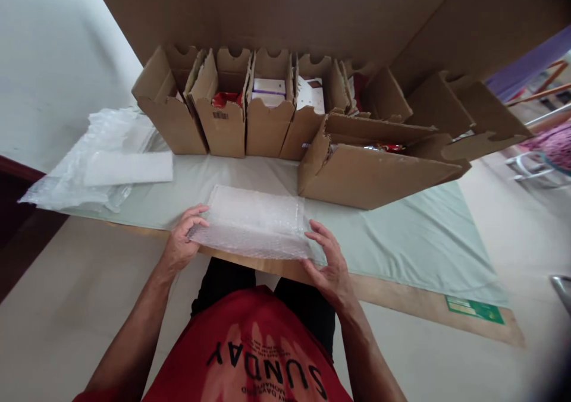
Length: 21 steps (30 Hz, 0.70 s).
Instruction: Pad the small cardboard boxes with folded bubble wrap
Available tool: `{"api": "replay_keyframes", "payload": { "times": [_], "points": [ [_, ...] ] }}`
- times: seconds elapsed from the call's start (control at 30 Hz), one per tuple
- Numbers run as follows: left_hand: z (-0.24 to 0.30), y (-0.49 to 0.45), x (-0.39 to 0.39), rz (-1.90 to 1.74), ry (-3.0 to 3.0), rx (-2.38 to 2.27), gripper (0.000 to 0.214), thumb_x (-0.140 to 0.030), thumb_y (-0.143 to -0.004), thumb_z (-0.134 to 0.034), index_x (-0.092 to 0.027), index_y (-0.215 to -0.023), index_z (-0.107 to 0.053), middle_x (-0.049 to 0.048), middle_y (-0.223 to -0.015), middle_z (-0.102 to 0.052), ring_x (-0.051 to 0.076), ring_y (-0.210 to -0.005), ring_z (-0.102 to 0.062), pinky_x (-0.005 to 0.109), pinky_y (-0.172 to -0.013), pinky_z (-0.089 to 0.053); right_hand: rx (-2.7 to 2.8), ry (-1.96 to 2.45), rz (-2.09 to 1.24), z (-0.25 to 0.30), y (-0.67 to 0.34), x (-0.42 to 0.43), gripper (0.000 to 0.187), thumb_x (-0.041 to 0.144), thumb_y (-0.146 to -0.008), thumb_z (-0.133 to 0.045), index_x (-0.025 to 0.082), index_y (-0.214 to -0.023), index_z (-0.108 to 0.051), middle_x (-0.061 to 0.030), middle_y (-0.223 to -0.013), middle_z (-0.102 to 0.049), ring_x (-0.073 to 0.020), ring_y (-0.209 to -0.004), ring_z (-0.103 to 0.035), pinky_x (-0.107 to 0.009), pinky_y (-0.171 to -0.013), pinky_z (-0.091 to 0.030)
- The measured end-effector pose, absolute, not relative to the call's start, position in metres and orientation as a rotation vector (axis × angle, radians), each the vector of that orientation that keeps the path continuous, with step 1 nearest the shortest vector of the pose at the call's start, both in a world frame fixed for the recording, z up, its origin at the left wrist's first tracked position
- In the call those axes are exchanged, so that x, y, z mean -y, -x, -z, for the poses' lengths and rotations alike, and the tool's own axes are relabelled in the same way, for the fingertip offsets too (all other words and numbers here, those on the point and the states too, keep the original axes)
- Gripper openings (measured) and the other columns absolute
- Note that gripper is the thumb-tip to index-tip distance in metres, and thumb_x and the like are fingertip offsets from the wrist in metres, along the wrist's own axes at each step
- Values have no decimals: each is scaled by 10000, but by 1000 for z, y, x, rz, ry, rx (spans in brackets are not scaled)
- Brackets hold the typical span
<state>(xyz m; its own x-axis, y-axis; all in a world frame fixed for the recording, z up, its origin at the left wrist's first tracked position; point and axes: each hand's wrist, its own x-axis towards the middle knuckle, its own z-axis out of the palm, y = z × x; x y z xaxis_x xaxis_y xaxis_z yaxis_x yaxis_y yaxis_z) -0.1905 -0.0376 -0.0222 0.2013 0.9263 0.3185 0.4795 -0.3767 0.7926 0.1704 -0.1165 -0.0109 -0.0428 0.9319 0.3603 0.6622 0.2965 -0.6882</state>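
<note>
A clear sheet of bubble wrap (250,244) lies at the front edge of the cloth-covered table. Its back part looks whiter and layered; whether something lies within it, I cannot tell. At its left end, my left hand (182,238) is closed on the near corner, fingers on top and thumb hidden. By the right end is my right hand (328,262), fingers spread and curved, with the thumb close to the near right corner.
Several narrow cardboard boxes (225,131) stand in a row at the back, some holding packets. A longer carton (379,179) sits at an angle on the right. More bubble wrap (66,176) and a white folded sheet (129,168) lie left on the green cloth (401,241).
</note>
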Motion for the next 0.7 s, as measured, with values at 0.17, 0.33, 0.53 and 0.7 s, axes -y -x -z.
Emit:
{"api": "replay_keyframes", "payload": {
  "times": [0.17, 0.33, 0.53, 0.7],
  "points": [
    [26, 198, 41, -1018, -2017, -1271, 381, -46, -712, -500, -191, -1017, -675, 143, -1373, -645, 266, -1402, -525, 519, -1166, -413, 1962, 1417, -478, 17, -168, 109, 647, 152, -832, -581, 276, -1461, -496, -113, -1503, -557, -301, -1402, -504, -519, -1102, -435],
    [21, 196, 42, -991, -2015, -1224, 186, -106, -767, -564, -199, -872, -685, 137, -1296, -705, 285, -1374, -556, 506, -1139, -448, 1980, 1323, -628, 25, -164, 99, 302, 169, -849, -554, 256, -1084, -723, -74, -1230, -744, -280, -1223, -653, -493, -1033, -485],
    [14, 193, 41, -935, -1861, -1396, 142, -318, -839, -633, -199, -876, -700, 104, -1061, -772, 266, -1096, -703, 425, -991, -530, 1584, 1562, -853, 17, -156, 91, 232, 414, -898, -620, 219, -888, -746, -44, -846, -767, -220, -796, -699, -328, -747, -533],
    [13, 186, 36, -911, -1765, -1556, 271, -439, -871, -593, -193, -772, -642, 11, -723, -679, 168, -700, -633, 285, -691, -492, 1393, 1618, -869, 16, -149, 79, 263, 453, -838, -640, 200, -797, -700, -15, -690, -670, -167, -626, -577, -277, -602, -447]
  ]
}}
